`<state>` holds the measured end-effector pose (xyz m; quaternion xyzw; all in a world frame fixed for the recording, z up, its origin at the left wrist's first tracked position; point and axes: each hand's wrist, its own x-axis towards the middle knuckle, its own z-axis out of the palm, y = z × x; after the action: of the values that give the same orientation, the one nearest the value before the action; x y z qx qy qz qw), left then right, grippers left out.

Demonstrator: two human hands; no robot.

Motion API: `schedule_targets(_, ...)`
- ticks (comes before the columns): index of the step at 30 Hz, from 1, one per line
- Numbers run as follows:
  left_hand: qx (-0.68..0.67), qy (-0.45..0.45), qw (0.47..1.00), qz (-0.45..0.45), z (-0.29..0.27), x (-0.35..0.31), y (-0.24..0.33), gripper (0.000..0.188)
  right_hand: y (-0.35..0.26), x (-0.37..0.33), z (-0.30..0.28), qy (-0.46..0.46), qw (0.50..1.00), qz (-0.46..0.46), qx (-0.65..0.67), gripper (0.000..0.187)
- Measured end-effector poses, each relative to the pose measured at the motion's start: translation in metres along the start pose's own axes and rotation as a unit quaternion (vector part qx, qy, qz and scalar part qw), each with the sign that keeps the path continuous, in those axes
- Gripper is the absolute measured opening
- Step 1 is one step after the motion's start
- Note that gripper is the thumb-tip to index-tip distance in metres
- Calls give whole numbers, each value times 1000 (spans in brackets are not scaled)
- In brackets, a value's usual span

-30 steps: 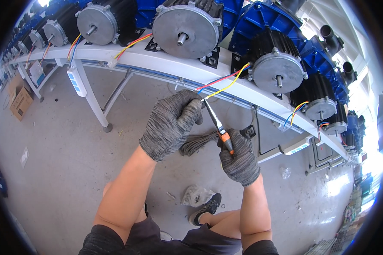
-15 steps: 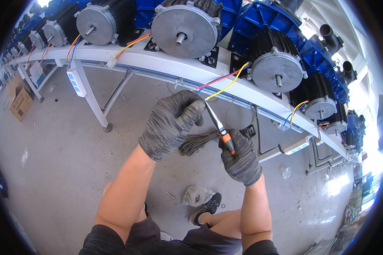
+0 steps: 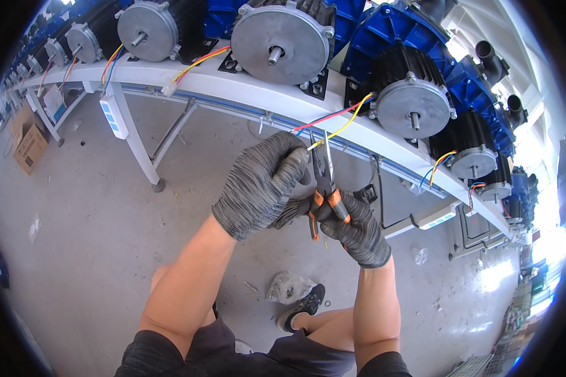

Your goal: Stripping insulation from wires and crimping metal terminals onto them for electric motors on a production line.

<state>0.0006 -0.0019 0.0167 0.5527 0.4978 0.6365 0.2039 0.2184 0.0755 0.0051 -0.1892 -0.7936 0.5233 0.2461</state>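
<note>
My left hand (image 3: 261, 182), in a dark grey knit glove, is closed with thumb and forefinger around the ends of the motor wires. A yellow wire (image 3: 351, 122), a red wire (image 3: 333, 115) and a blue wire run to it from an electric motor (image 3: 412, 108) with a grey end face. My gloved right hand (image 3: 360, 235) grips long-nose pliers (image 3: 333, 201) with orange and black handles. Their jaws are spread, pointing up, with the yellow wire passing between or across them. The yellow wire's pale tip shows by my left fingers.
A white conveyor frame (image 3: 201, 85) carries a row of motors (image 3: 283, 45) with blue housings. A power strip (image 3: 113, 116) hangs on one leg. Below lie a dark cable coil (image 3: 290, 212) and a plastic bag (image 3: 289, 288); a cardboard box (image 3: 29, 141) stands far left.
The pliers' handles and jaws have opened, and the pliers have moved a little right along the yellow wire. My left hand keeps its pinch, shifted slightly right.
</note>
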Motion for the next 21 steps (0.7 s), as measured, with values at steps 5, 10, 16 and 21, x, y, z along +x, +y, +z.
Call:
schedule_targets(5,-15,-10,1000,8,1,-2,5,18,-7,6,11,43,999,-16,-25,35)
schedule_targets(10,4,-16,1000,5,-2,-1,9,18,-26,14,11,61,991,-26,-116,34)
schedule_targets(16,24,-16,1000,0,-4,-2,8,19,-39,19,11,72,983,-2,-169,28)
schedule_targets(21,35,-27,999,-2,-7,-1,10,19,-49,22,12,80,973,14,-217,23)
